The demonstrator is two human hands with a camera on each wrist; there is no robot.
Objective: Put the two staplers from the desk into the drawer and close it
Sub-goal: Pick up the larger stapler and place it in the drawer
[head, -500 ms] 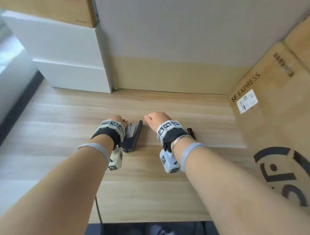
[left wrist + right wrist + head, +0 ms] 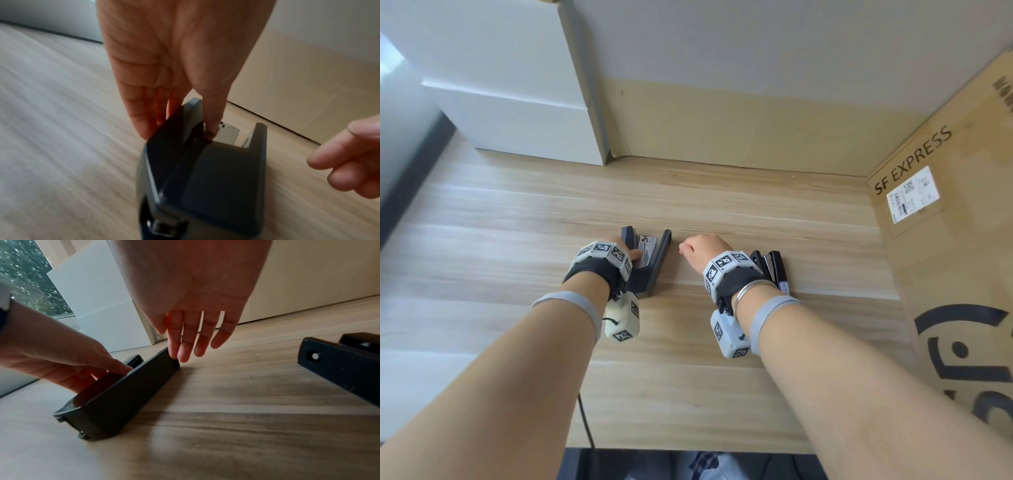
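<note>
Wood-grain worktop [image 2: 722,394]: left hand [image 2: 174,65] grasping grey stapler [image 2: 216,178]; right hand [image 2: 191,293] released; wrist view shows black stapler's [image 2: 339,368] underside.

Left wrist [image 2: 599,265]: black strap, ring of white blocks with black square markers; cream box [image 2: 622,320] with markers and a short black cord below; grey band [image 2: 571,303] on the forearm.
Right wrist [image 2: 732,274]: same strap and marker ring; white box [image 2: 729,337]; silver bangle [image 2: 751,289]; grey band [image 2: 770,315].
Forearms bare.
</note>
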